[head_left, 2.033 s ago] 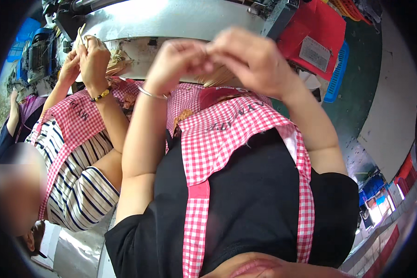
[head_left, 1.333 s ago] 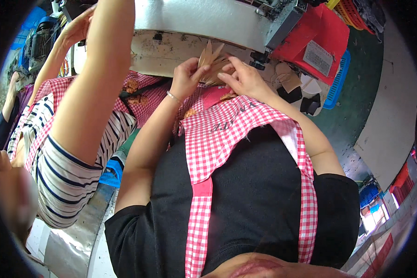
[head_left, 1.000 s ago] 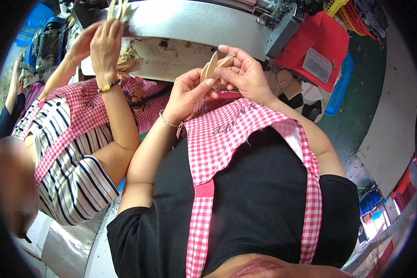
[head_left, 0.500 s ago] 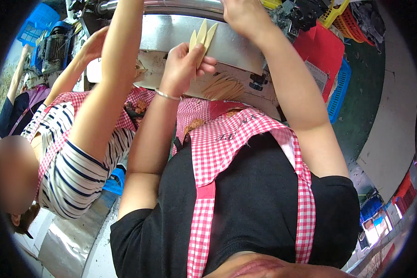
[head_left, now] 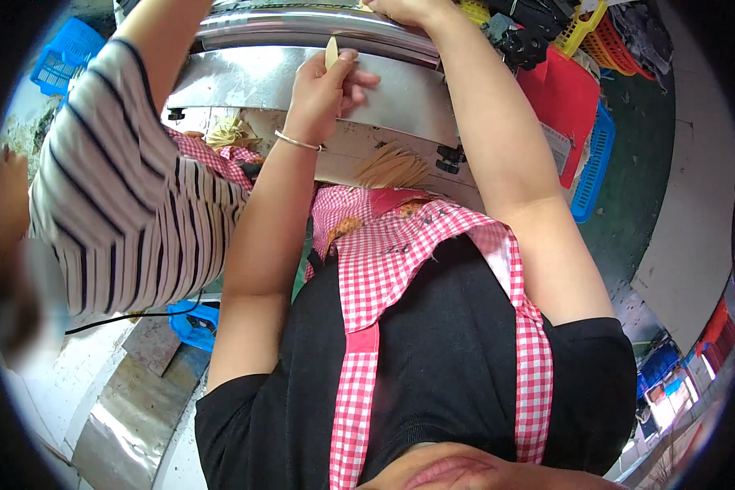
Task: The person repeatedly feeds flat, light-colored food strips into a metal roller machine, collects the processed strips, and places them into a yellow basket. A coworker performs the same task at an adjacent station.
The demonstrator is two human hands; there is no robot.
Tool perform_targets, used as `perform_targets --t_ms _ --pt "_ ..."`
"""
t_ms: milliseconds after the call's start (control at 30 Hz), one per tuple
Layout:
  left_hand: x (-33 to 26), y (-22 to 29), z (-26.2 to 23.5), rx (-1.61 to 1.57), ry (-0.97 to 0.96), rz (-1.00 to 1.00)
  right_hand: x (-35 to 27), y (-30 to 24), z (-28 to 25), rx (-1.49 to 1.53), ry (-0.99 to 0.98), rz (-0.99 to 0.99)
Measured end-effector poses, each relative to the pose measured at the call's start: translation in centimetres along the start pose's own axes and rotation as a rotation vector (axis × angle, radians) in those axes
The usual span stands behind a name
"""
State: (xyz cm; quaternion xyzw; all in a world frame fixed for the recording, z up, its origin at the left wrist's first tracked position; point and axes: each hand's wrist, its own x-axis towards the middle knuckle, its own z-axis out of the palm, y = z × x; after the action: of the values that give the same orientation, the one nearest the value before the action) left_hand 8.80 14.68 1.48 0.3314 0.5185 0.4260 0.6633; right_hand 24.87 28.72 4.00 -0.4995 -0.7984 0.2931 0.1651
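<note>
In the head view, our left hand (head_left: 322, 91) is pinching a pale pointed strip (head_left: 331, 54) upright over a metal plate (head_left: 245, 77). Our right hand (head_left: 408, 8), partly cut off, is meeting a metal roller (head_left: 318, 26); we cannot tell its grip. Below and right of the left hand, a strip bundle (head_left: 394, 166) is fanning out; far left, a co-worker's striped sleeve (head_left: 98, 147) is blocking our view. Right of the right hand, an orange basket (head_left: 614, 45) and a blue basket (head_left: 598, 155) are flanking a red sheet (head_left: 559, 90), contents unclear. Dark lettering is crossing our checked apron (head_left: 363, 278).
</note>
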Motion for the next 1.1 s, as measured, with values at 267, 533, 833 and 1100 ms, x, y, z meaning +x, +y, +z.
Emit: perform_targets --t_ms 267,533,833,1100 --pt "-3.1 0.5 0.4 -0.595 -0.155 -0.048 -13.4 -6.4 1.4 -0.223 0.282 -0.524" --pt "-6.2 1.9 0.4 -0.211 0.169 -0.160 -7.1 -6.0 -9.0 -0.203 0.319 -0.478" --pt "-6.2 3.8 -0.6 -0.078 0.129 -0.039 9.3 4.4 -7.2 -0.304 -0.378 -0.721" --pt "-4.1 3.6 -1.5 -0.027 0.157 -0.062 9.8 5.8 -4.8 -0.345 -0.269 -0.785"
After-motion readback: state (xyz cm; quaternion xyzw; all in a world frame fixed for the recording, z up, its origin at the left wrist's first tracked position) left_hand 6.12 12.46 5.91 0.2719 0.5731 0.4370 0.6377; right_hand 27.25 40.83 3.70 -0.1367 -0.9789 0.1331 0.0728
